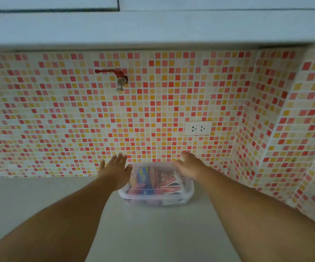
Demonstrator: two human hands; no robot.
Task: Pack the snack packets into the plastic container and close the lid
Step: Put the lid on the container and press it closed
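The container (155,197) holding packets (152,178) sits on the counter (152,233) against the wall (58,120), between both hands.

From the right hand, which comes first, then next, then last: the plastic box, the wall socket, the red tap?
Counting from the right hand, in the head view:
1. Plastic container: right beside it, under the fingers.
2. Wall socket: above, on the tiles.
3. Red tap: high up, to the left.

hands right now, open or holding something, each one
Left hand: open, fingers straight, at the left edge of the container, holding nothing.
Right hand: open, over the container's right side; contact unclear.
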